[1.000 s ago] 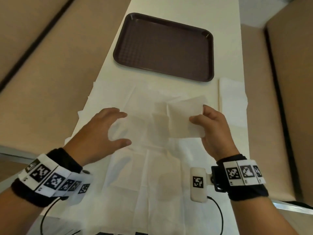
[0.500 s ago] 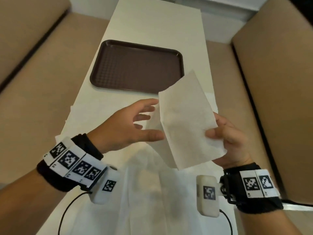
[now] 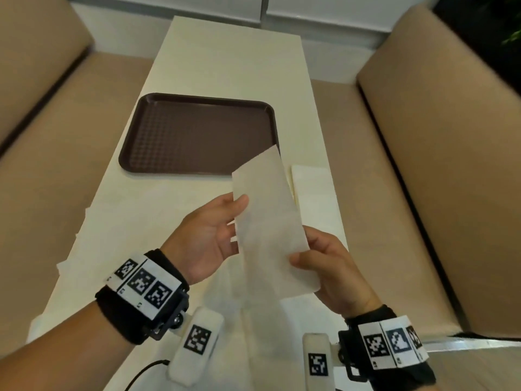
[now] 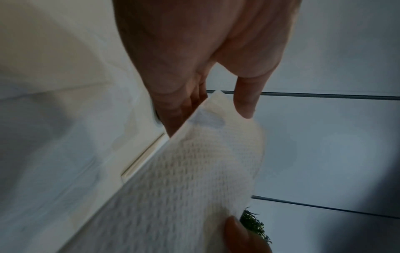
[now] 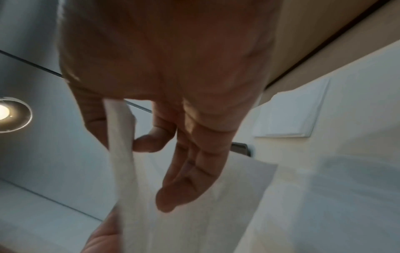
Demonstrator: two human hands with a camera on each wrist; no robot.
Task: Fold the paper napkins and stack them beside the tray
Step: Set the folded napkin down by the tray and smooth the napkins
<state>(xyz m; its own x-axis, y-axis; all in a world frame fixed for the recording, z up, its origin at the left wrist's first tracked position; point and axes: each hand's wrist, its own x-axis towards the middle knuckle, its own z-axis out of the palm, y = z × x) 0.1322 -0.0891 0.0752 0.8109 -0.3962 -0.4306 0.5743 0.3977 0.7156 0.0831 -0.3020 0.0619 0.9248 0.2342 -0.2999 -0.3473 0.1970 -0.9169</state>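
A white paper napkin hangs in the air above the table as a long narrow strip. My left hand pinches its upper left edge, thumb in front and fingers behind. My right hand pinches the lower right edge between thumb and index finger. The left wrist view shows the textured napkin running away from my left hand. The right wrist view shows the napkin edge-on in my right hand. Beyond the hands the brown tray lies empty. A stack of folded napkins lies right of the tray's near corner.
Several unfolded napkins lie spread over the near end of the white table. Beige padded benches run along both long sides of the table. Wrist cameras and a cable hang near the table's front edge.
The napkin went from just above the table in my right hand alone to raised in the air. My left hand has taken its left edge, and it now looks narrower.
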